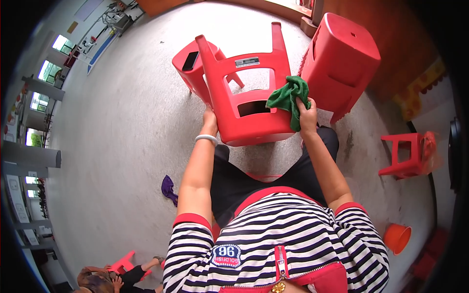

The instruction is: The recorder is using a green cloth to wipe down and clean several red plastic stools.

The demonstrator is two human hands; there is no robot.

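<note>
A red plastic stool (253, 126) is tipped over in front of me, its seat end towards me and two legs pointing away. My left hand (210, 121) grips its left side near the seat; the fingers are partly hidden behind the plastic. In my right hand (307, 115) is a bunched green cloth (289, 97), which lies against the stool's right side. A label with writing sits on the stool's upper crosspiece.
Behind it, a lower red stool carries a black smartphone (190, 60). Stacked red stools (340, 58) stand at right. A smaller red stool (405, 155) and an orange bucket (397, 238) are farther right. A purple cloth (169, 188) lies on the floor; another person (106, 280) sits lower left.
</note>
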